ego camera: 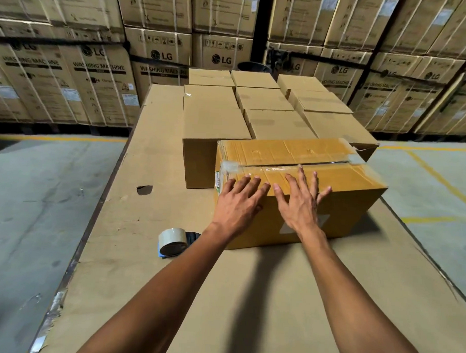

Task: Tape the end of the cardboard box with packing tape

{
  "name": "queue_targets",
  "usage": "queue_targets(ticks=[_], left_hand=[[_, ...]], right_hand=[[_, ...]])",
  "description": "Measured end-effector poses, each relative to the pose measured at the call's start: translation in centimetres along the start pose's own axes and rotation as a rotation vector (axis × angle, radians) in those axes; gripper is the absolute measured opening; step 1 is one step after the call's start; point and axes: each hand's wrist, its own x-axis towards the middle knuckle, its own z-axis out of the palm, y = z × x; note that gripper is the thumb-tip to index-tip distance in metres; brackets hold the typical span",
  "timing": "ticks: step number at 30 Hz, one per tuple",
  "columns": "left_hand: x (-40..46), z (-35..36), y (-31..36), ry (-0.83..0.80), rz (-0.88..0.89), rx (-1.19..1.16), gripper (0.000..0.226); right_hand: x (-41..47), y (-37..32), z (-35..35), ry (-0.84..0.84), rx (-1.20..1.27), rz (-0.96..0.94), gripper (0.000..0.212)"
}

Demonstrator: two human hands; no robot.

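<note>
On cardboard box (332,185) near edge: left hand (239,203), right hand (299,202) flat, fingers (302,176) spread.

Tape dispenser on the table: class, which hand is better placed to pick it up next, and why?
Left. The tape dispenser lies just left of the left forearm, near the cardboard box. The left hand need only draw back; the right hand would have to cross over.

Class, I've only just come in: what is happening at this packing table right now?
A person presses both open hands, left hand and right hand, flat on the near top edge of a cardboard box. Clear packing tape already runs along its top seam. The tape dispenser lies unheld on the cardboard-covered table, left of the box. More plain boxes stand behind.
</note>
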Motion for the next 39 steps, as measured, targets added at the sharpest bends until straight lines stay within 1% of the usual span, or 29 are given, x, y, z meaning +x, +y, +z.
queue_targets(ticks=[5,10,16,18,20,22,25,28,31,33,34,37,39], left_hand=[[1.5,0.2,-2.1,-0.015,-0.011,0.021,0.072],[2.4,0.3,-3.7,-0.065,-0.004,0.047,0.073],[2.2,0.0,-3.4,-0.097,-0.001,0.041,0.075],[1.5,-0.4,-3.6,-0.076,0.005,0.032,0.080],[0.1,-0.7,-4.3,-0.037,0.014,0.002,0.083],[-1.9,-0.8,-5.3,0.003,0.005,0.004,0.087],[-5.4,-0.6,-6.9,0.029,-0.079,-0.015,0.090],[-9.3,0.4,-8.7,-0.018,-0.151,-0.034,0.082],[-13.4,1.7,-10.8,-0.136,-0.216,-0.034,0.088],[-15.9,2.6,-11.9,-0.219,-0.272,-0.056,0.092],[-17.0,3.0,-12.4,-0.244,-0.288,-0.070,0.090],[-19.6,4.2,-13.9,-0.292,-0.290,-0.087,0.082],[-20.7,4.9,-14.7,-0.340,-0.287,-0.084,0.084]], right_hand=[[2.5,-0.9,-0.1,-0.116,0.007,-0.058,0.086],[3.3,-1.7,-0.1,-0.165,0.009,-0.058,0.081],[2.9,-1.9,-0.3,-0.181,-0.030,-0.050,0.077],[2.3,-2.4,-0.4,-0.161,-0.067,-0.053,0.074],[1.2,-3.3,-0.3,-0.109,-0.065,-0.102,0.069],[-0.5,-4.6,0.2,-0.026,-0.029,-0.205,0.062],[-3.7,-6.8,1.9,0.108,0.011,-0.395,0.055],[-6.9,-9.1,4.3,0.139,0.039,-0.531,0.056],[-9.2,-10.7,6.5,0.048,0.033,-0.563,0.050],[-10.2,-11.5,8.0,-0.061,0.031,-0.578,0.043],[-10.6,-11.8,8.8,-0.122,0.037,-0.573,0.040],[-10.7,-12.4,10.8,-0.292,0.054,-0.495,0.035],[-10.5,-13.1,12.0,-0.459,0.064,-0.415,0.041]])
